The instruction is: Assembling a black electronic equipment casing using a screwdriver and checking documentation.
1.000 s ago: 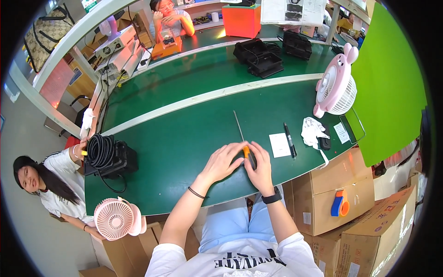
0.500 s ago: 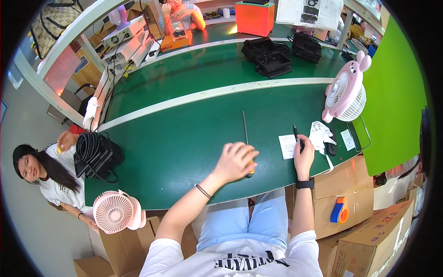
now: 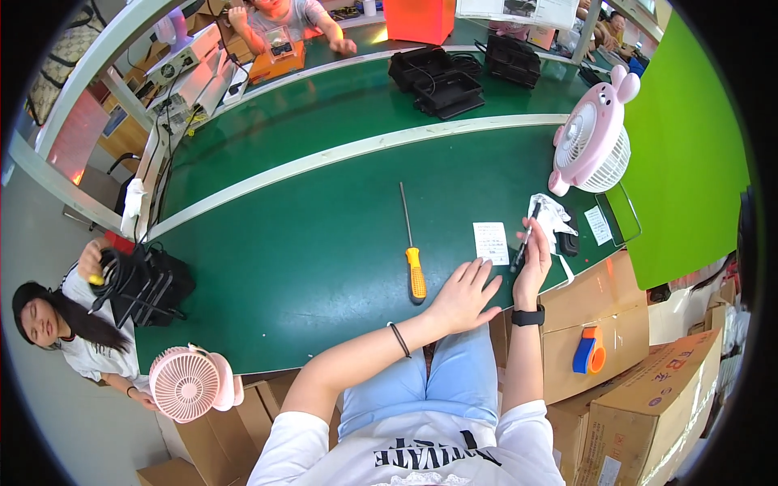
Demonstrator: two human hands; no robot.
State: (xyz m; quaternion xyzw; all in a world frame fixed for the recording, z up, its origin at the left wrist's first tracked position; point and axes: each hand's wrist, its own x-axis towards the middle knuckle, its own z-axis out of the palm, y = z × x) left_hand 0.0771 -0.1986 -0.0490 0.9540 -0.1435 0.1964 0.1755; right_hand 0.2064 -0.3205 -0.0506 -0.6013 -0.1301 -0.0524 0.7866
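Note:
My right hand [image 3: 532, 266] grips a black pen [image 3: 527, 236], tilted, beside a small white paper slip [image 3: 490, 243] with handwriting on it. Fingers apart, my left hand [image 3: 465, 298] rests at the table's near edge, its fingertips at the slip's lower edge and nothing in it. To its left lies a screwdriver [image 3: 415, 274] with a yellow handle, its long shaft aimed away from me. Just beyond my right hand are a crumpled white wrapper [image 3: 551, 217] and a black object [image 3: 569, 240] that is partly hidden.
A pink rabbit-shaped fan [image 3: 592, 138] stands at the right edge of the green table [image 3: 324, 243]. On the left are a cabled black device [image 3: 151, 283] and a pink fan [image 3: 185, 384]; a person sits there. Black cases [image 3: 438, 81] lie beyond the white divider.
My left hand has let go of the screwdriver and moved right to the paper slip. My right hand has tilted the pen. The view has shifted slightly.

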